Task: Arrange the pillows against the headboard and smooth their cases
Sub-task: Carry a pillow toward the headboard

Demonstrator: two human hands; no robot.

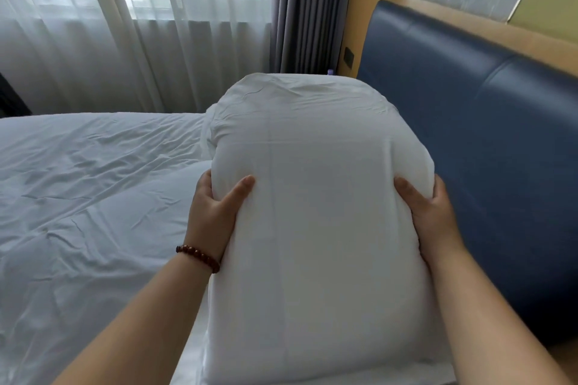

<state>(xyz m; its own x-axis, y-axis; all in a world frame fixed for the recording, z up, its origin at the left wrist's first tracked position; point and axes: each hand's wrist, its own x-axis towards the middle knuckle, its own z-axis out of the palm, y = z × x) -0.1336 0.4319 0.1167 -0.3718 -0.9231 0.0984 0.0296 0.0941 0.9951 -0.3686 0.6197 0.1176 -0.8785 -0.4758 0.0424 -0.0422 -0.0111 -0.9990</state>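
Between the left hand [215,212] and right hand [433,212], the pillow [319,212] is gripped by its sides, thumbs on top, just beside the headboard [469,122] right of the right hand. Recommended: seat it squarely against the headboard, then flatten far-end creases with straight palms.

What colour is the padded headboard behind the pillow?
Dark blue headboard, framed by light wood; the head view shows it.

White pillow [319,197], white sheet [93,197], blue headboard [484,122], grey curtain [300,9], reddish-brown bead bracelet [198,257].
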